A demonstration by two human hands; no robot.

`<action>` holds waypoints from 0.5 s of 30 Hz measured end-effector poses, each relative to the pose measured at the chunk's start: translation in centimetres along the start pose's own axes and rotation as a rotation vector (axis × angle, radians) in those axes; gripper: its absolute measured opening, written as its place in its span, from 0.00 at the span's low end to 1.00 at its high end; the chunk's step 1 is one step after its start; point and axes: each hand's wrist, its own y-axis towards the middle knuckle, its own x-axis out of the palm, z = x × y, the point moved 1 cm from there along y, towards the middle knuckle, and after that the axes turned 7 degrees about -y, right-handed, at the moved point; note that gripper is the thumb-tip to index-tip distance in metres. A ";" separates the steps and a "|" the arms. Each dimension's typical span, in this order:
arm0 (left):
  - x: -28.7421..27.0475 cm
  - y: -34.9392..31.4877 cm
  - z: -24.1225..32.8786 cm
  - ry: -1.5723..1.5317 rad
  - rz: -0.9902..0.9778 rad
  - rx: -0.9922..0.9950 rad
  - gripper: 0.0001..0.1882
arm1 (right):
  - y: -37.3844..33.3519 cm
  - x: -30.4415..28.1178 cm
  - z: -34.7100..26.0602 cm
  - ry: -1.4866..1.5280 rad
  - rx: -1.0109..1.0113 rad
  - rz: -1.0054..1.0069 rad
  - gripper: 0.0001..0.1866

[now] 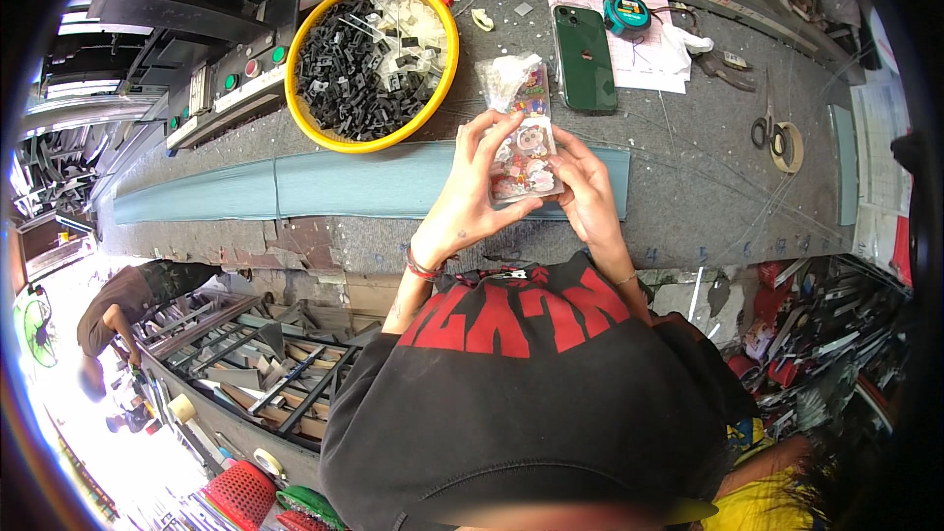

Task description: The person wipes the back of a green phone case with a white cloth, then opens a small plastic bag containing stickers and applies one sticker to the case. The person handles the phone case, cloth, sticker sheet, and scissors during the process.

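Note:
Between both hands is a small clear packet with colourful cartoon pictures, possibly stickers, held over the grey worktable. My left hand grips its left side, fingers over the upper edge and thumb along the bottom. My right hand closes on the right edge with the thumb on the front. Just beyond the fingers, another colourful packet lies partly hidden, with crumpled clear plastic against it. A long pale blue strip runs under my hands. Beyond the right hand lies a dark green phone.
A yellow basket of small black and clear plastic parts stands back left. Paper bears a teal tape measure. Scissors and a tape roll lie at right. Another person bends over at far left beyond metal racks.

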 end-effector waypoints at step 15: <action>0.7 0.5 0.6 0.461 -0.062 0.121 0.43 | 0.0 -0.4 0.1 -0.098 -0.038 0.030 0.26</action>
